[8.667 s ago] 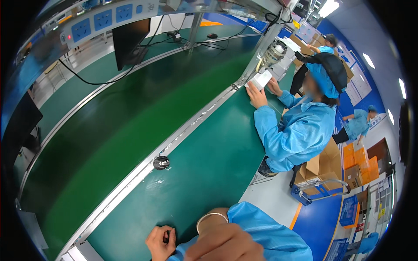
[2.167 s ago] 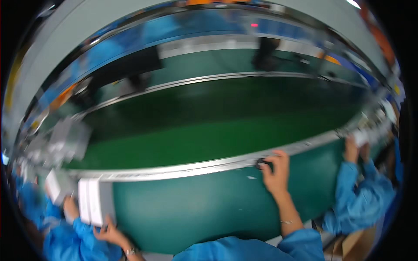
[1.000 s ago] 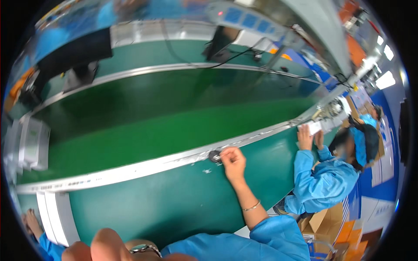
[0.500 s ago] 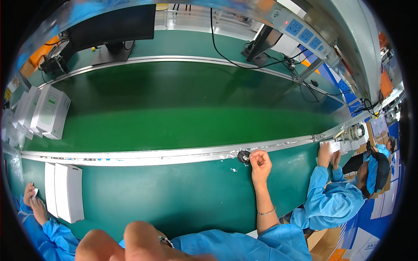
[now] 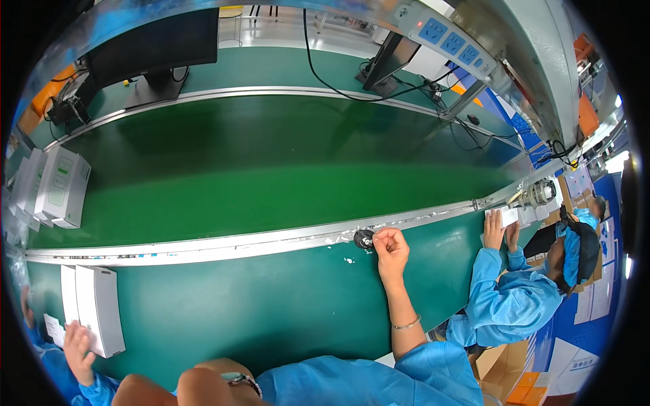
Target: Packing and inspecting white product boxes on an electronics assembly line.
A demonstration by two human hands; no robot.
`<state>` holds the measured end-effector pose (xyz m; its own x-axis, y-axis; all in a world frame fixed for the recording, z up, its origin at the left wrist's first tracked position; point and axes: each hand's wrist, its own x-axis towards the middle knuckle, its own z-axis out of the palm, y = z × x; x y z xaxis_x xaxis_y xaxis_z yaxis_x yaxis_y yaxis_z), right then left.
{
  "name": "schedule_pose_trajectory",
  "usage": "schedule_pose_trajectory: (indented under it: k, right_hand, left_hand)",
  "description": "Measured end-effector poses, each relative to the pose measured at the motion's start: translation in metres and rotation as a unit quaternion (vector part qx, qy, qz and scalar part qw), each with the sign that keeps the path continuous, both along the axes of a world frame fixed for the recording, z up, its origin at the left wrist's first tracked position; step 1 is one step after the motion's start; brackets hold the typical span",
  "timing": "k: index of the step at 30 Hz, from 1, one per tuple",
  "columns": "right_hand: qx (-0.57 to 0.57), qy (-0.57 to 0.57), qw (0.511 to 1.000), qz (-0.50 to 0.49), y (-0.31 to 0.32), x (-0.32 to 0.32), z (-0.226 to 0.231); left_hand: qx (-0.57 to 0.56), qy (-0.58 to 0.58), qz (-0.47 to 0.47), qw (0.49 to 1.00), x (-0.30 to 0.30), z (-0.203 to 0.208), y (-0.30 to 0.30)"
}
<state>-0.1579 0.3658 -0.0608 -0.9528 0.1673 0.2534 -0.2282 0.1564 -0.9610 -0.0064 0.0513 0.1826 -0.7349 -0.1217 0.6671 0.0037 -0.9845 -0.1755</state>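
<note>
My right hand (image 5: 393, 253) reaches over the near green worktop with thumb and forefinger pinched together; whatever lies between them is too small to make out. Its fingertips are right beside a small black round object (image 5: 363, 239) with white bits on it, at the metal edge strip. Small white scraps (image 5: 349, 260) are scattered just below that. At the lower edge, very close to the camera, my left hand (image 5: 193, 388) is cut off by the frame, a bracelet at its wrist; its fingertips are hidden.
Two white boxes (image 5: 99, 311) stand on the near worktop at left, where a co-worker's hand (image 5: 79, 352) touches one. More white boxes (image 5: 64, 188) stand on the green belt (image 5: 271, 162). At right, another co-worker (image 5: 508, 298) holds a white box (image 5: 504, 216). A power strip (image 5: 450, 42) hangs above.
The whole view has shifted slightly. My right hand stays pinched beside the black object. My left hand has sunk lower in the picture. The left co-worker's hand has moved to the white boxes.
</note>
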Motion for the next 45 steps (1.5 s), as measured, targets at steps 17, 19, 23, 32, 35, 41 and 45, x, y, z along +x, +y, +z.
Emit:
schedule_pose_trajectory:
  k: [17,19,23,32,35,41,45]
  right_hand:
    - [0.0,0.005,1.0,-0.009,-0.006,-0.001,-0.004]
    - [0.01,-0.003,1.0,-0.018,-0.004,-0.001,-0.008]
    - [0.023,0.026,0.999,-0.022,-0.005,-0.006,-0.011]
    - [0.091,0.044,0.994,-0.048,-0.008,0.004,0.011]
    - [0.371,0.212,0.885,-0.185,-0.001,0.01,0.057]
    - [0.547,-0.036,0.7,-0.457,0.089,0.034,0.096]
    - [0.397,-0.26,0.832,-0.286,0.115,0.047,0.121]
  left_hand:
    - [-0.162,-0.035,0.085,0.983,-0.014,0.003,-0.002]
    - [-0.197,-0.05,0.111,0.973,-0.019,-0.002,0.004]
    - [-0.359,-0.136,0.149,0.911,-0.017,-0.01,0.027]
    - [-0.74,-0.086,0.262,0.613,0.003,-0.144,0.074]
    - [-0.757,-0.001,0.375,0.536,0.003,-0.182,0.065]
    - [-0.768,-0.078,0.293,0.565,-0.003,-0.199,0.061]
    - [-0.763,-0.048,0.318,0.561,-0.006,-0.203,0.057]
